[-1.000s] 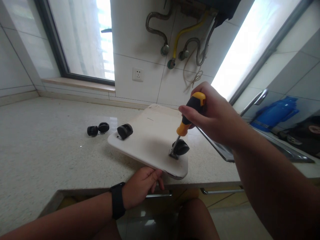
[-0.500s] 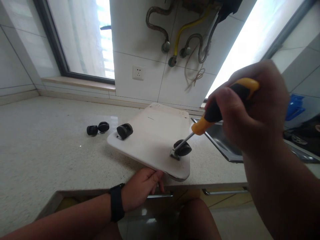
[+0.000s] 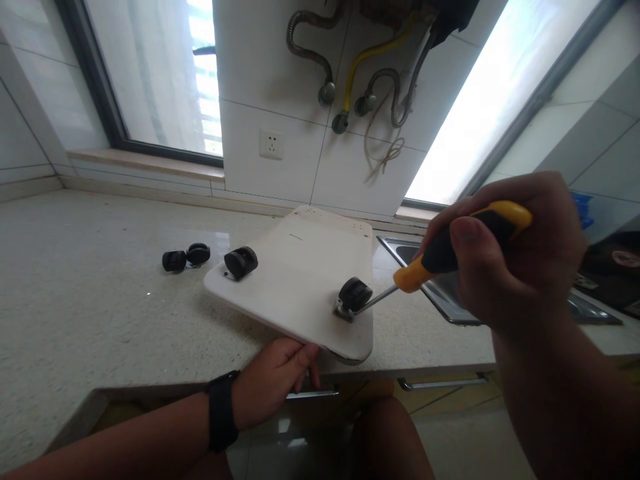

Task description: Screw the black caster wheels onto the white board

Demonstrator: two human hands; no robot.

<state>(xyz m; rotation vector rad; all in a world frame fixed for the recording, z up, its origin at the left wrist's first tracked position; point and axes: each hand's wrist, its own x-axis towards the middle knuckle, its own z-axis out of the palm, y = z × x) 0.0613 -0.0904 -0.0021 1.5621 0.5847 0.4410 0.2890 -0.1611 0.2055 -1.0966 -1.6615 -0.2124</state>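
My right hand (image 3: pixel 515 247) is wrapped round the yellow and black handle of a screwdriver (image 3: pixel 450 247). Its metal shaft slants down to the left, the tip at the mounting plate of a black caster wheel (image 3: pixel 355 293). That caster sits near the right front corner of a white board (image 3: pixel 300 280) with rounded corners. Another caster (image 3: pixel 241 262) stands near the board's left corner. My left hand (image 3: pixel 277 370) grips the board's near edge, thumb at the rim and fingers underneath, partly hidden. Small holes show at the board's far corners.
Two loose casters (image 3: pixel 186 257) lie on the speckled countertop (image 3: pixel 115 300) left of the board. A metal sink (image 3: pixel 445 293) is set into the counter at right. Hoses (image 3: pixel 353 67) and a socket (image 3: pixel 271 145) are on the tiled wall. Drawer handles (image 3: pixel 443 383) run below the counter edge.
My right hand and the screwdriver have swung lower and to the right, so the shaft lies flatter and meets the caster plate from the right side. My left hand keeps its grip on the board.
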